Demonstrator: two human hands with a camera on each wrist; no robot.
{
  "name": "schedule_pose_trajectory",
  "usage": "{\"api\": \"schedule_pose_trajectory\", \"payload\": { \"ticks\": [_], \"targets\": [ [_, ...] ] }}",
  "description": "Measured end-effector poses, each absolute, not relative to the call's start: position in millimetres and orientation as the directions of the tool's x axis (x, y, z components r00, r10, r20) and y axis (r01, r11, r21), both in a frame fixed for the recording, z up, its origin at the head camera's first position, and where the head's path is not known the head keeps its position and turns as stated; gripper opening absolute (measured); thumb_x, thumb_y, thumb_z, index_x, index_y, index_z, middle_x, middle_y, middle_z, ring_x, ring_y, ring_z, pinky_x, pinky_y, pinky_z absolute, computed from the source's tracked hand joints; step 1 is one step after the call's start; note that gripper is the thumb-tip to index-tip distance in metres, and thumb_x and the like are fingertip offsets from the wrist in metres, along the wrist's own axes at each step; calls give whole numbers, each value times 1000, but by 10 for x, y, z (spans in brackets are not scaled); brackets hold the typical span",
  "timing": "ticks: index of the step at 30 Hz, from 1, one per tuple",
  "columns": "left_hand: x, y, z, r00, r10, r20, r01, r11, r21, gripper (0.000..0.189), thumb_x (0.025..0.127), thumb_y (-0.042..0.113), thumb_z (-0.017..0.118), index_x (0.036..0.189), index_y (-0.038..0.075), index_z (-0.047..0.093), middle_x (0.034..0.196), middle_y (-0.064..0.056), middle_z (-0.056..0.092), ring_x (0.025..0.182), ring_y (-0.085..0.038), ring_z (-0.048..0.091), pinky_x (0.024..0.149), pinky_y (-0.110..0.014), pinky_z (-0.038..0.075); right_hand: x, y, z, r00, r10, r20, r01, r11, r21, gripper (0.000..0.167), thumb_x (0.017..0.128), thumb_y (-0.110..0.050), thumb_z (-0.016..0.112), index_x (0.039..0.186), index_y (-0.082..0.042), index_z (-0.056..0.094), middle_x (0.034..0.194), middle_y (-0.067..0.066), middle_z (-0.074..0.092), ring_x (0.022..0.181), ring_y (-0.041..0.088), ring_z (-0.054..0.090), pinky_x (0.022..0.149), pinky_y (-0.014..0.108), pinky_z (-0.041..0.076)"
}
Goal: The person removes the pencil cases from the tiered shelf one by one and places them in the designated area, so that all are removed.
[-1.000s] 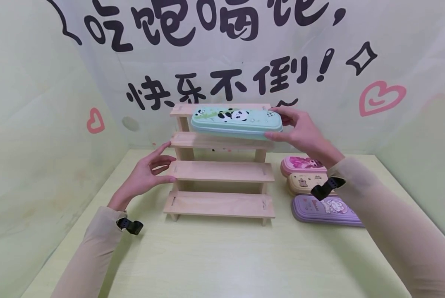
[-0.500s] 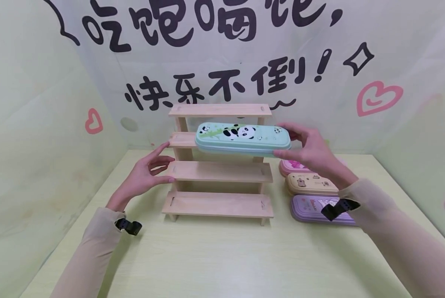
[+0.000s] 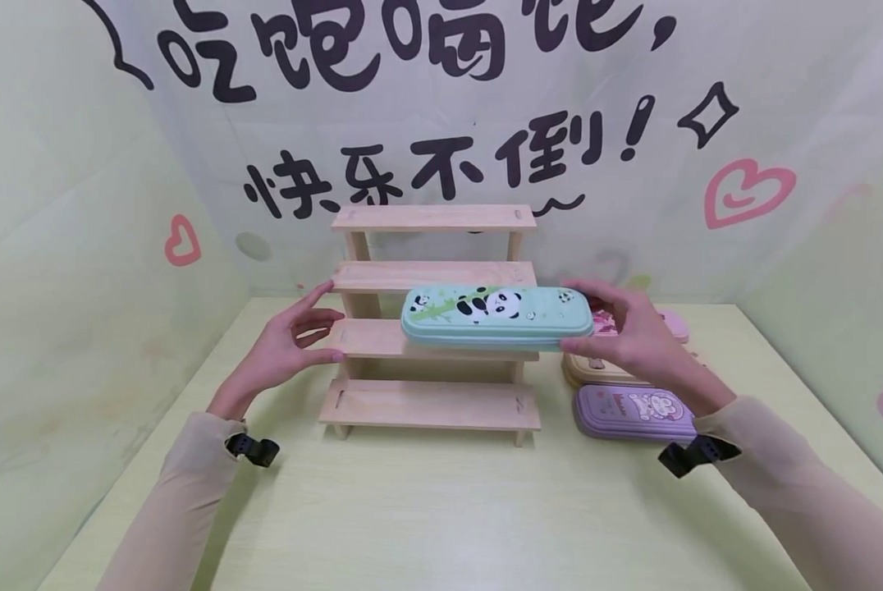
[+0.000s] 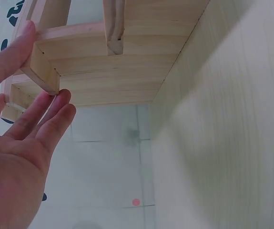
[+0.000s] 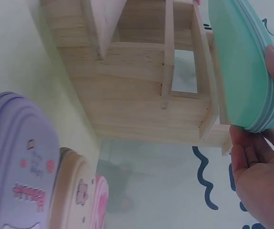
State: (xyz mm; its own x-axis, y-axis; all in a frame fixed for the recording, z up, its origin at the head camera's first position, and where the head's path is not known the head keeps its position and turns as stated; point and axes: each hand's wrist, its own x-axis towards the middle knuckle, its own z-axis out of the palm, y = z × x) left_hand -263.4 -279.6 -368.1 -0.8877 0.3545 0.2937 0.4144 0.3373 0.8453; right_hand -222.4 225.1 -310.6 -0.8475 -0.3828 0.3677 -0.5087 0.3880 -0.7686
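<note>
In the head view, my right hand [image 3: 637,336] grips the right end of a mint-green pencil case [image 3: 500,316] with panda pictures on its lid. The right wrist view shows the thumb on the zipped side of the mint pencil case [image 5: 241,62] and curled fingers at its end. The case hangs level before the middle steps of a wooden stepped display rack [image 3: 430,404]. My left hand [image 3: 282,349] holds the rack's left side, thumb and fingertips on either edge of a board [image 4: 42,71].
Right of the rack, a purple pencil case [image 3: 637,412], a tan pencil case [image 3: 597,369] and a pink pencil case [image 3: 674,326] lie in a row on the pale table [image 3: 412,509]. Behind the rack hangs a printed cloth [image 3: 441,107] with dark lettering.
My right hand has brought the mint pencil case down and slightly right, from before the upper steps to before the middle ones. The left hand has stayed on the rack.
</note>
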Motion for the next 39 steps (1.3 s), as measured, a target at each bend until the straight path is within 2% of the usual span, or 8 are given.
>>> {"api": "schedule_pose_trajectory", "payload": {
  "ticks": [9,15,21,27,30,33,36,39],
  "targets": [
    [-2625,-2794,-3685,-884,356,301,421,331,844,109,81,-2,90,167,31,32,142,-20,60,133,-37,56,111,-43,49,-1984,2438,-3323,-845,-385,371,-523,453,-722,73,83,-6,91,149,-10,59,134,4,64,110,20,57,89,18,48],
    [-2625,-2799,-3680,-882,358,307,427,329,842,109,81,-2,90,168,28,31,141,-23,60,132,-38,56,110,-30,51,-1841,2589,-3443,-847,-388,364,-516,432,-740,75,81,0,90,149,-6,58,129,6,63,108,18,56,85,15,51],
    [-2628,-2800,-3679,-885,353,304,422,328,845,109,81,-3,90,168,29,31,141,-22,60,132,-36,56,107,-25,51,-1754,2747,-3541,-840,-397,370,-530,456,-715,76,80,0,91,149,-6,58,133,5,64,108,16,61,90,14,51],
    [-2621,-2787,-3681,-885,359,297,415,317,853,109,82,-4,89,168,28,31,141,-22,60,132,-34,57,110,-37,51,-1611,2924,-3634,-860,-368,353,-501,484,-717,76,80,0,90,149,-4,57,133,1,61,109,11,60,88,13,51],
    [-2618,-2787,-3684,-884,359,298,416,317,852,108,82,-4,89,168,28,31,141,-22,60,131,-34,57,111,-42,50,-1545,3023,-3686,-874,-352,336,-477,480,-736,76,82,1,89,150,-5,56,135,-1,59,110,9,59,86,13,51],
    [-2622,-2791,-3684,-883,358,303,420,318,850,108,82,-4,89,167,28,32,141,-22,60,131,-34,57,110,-34,51,-1489,3121,-3733,-882,-338,328,-461,476,-749,76,83,4,87,151,-5,55,143,-4,55,114,7,57,88,11,49],
    [-2627,-2793,-3681,-883,358,304,422,320,848,108,82,-4,89,168,28,32,141,-23,60,132,-35,57,109,-29,51,-1431,3218,-3769,-891,-321,321,-445,476,-759,78,82,6,87,152,-5,54,153,-8,48,128,3,50,93,8,45],
    [-2625,-2790,-3676,-883,359,302,421,322,848,108,82,-3,89,168,28,31,141,-23,60,132,-34,57,110,-35,51,-1373,3307,-3790,-896,-312,317,-437,481,-760,80,81,8,86,152,-4,53,157,-10,47,127,2,52,93,9,46]
  ]
}}
